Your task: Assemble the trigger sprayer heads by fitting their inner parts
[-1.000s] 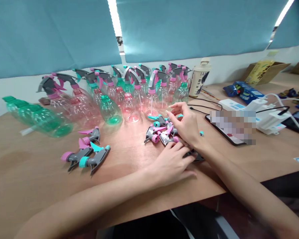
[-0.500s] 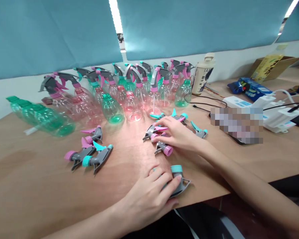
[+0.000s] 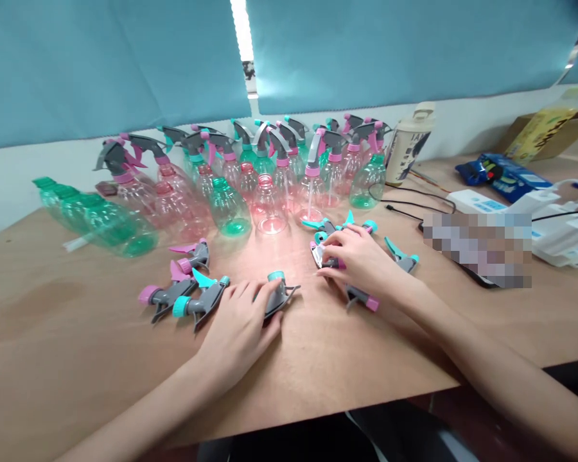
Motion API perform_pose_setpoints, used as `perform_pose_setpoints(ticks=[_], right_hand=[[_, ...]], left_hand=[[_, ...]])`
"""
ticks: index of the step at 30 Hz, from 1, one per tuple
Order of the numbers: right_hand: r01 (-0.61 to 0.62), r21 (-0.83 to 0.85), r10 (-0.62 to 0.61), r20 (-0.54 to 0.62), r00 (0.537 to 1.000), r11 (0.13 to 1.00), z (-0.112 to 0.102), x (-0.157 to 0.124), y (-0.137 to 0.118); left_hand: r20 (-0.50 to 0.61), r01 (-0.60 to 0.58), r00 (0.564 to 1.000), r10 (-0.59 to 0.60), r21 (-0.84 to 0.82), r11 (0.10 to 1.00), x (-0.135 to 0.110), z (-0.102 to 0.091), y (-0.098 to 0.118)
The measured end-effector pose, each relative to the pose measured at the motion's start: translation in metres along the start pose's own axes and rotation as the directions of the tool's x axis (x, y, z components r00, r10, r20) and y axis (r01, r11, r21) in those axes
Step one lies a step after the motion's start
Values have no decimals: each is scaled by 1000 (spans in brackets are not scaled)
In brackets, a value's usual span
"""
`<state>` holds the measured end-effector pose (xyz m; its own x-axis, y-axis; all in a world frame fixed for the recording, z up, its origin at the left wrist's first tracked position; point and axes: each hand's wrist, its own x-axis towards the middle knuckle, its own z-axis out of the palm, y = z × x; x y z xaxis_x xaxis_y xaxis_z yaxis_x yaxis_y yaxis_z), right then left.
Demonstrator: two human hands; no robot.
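My left hand (image 3: 238,327) lies on the wooden table (image 3: 318,366) with its fingers curled over a grey spray head with a teal collar (image 3: 279,292). Just left of it lies a small group of spray heads (image 3: 185,289) in grey, pink and teal. My right hand (image 3: 359,256) rests on a loose pile of spray heads (image 3: 340,234), fingertips pinching a grey and pink one (image 3: 324,256). Another pink-collared head (image 3: 363,299) lies under my right wrist.
Several pink and green plastic spray bottles (image 3: 270,176) stand in rows at the back; green ones (image 3: 101,218) lie on their sides at left. A drink bottle (image 3: 409,144), cables, a white power strip (image 3: 559,224), a blue packet (image 3: 503,173) and a cardboard box (image 3: 549,131) fill the right.
My left hand slid the teal-collared spray head from the table's front edge leftward and away from me, toward the small group. My right hand stayed on the pile.
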<state>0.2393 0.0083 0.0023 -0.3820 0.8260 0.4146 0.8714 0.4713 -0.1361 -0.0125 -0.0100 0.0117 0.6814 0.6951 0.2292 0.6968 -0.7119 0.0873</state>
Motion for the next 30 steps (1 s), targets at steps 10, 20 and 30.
perform_pose_setpoints(ticks=[10, 20, 30], right_hand=[[-83, 268, 112, -95, 989, 960, 10, 0, -15], [-106, 681, 85, 65, 994, 724, 1, -3, -37], [-296, 839, 256, 195, 947, 457, 4, -7, -51]], left_hand=[[-63, 50, 997, -46, 65, 997, 37, 19, 1], [-230, -81, 972, 50, -130, 988, 23, 21, -5], [-216, -173, 967, 132, -181, 968, 24, 9, 0]])
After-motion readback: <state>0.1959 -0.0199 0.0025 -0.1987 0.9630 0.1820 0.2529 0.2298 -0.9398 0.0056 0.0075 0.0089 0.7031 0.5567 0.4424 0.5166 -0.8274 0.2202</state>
